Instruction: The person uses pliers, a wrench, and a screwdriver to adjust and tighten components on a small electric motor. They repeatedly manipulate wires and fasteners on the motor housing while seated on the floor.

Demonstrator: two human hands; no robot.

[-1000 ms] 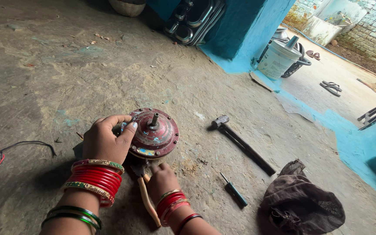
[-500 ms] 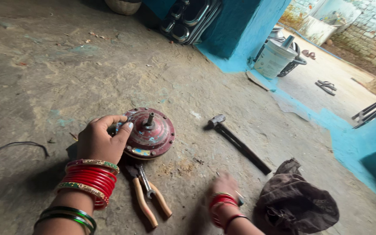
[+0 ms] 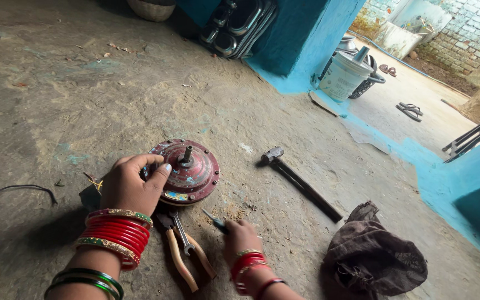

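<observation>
While the left hand [image 3: 131, 186] wraps over the near-left rim of the round red motor housing [image 3: 187, 172], fingers curled on its edge, the housing sits flat on the bare floor [image 3: 84, 94] with its short shaft pointing up. Right hand [image 3: 240, 239] is pinched around a small screwdriver [image 3: 213, 220], tip angled toward the housing's base. Pliers [image 3: 184, 253] lie between the two wrists. Over to the right: a hammer [image 3: 301, 183], then a crumpled brown cloth [image 3: 373, 255].
</observation>
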